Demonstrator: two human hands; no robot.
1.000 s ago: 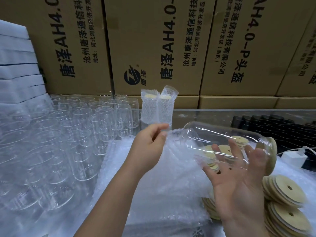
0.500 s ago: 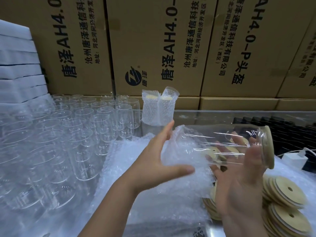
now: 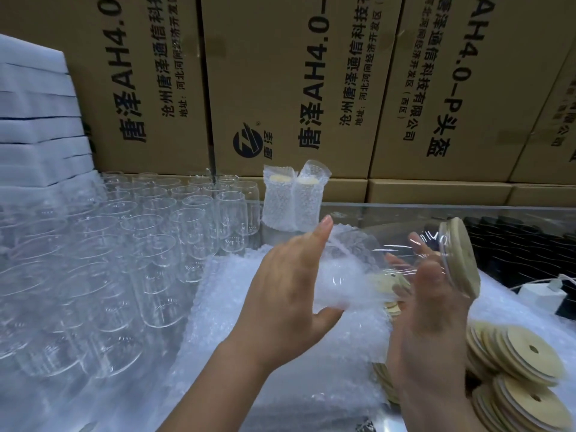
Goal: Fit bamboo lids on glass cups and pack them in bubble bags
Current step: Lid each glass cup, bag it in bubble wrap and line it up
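Since your left hand [image 3: 290, 285] let go of its pinch on the mouth of the bag [image 3: 339, 275] a second ago, it has flattened out and slid round toward the bag's closed end. Over the same second the cup [image 3: 402, 244] has gone further in. Its base is now buried in bubble film, where before it only sat at the opening. I judge you are mid-sleeving, with the lid [image 3: 461, 257] already seated and the lidded half of the glass not yet covered. The cup has also tipped, so the lid end sits a little higher than before.

In the head view, your left hand is spread, with fingers straight and pointing up, thumb out underneath and palm against the bag. It pinches nothing. Your right hand [image 3: 433, 310] wraps the glass just beside the lid, with the fingers curled behind it and showing through, and the thumb in front. The cup is held in the air between both hands, lying nearly sideways above the bag pile [image 3: 218, 307].

Two packed cups [image 3: 293, 198] stand behind, empty cups [image 3: 187, 219] are to the left, and loose lids [image 3: 530, 353] lie by your right wrist.
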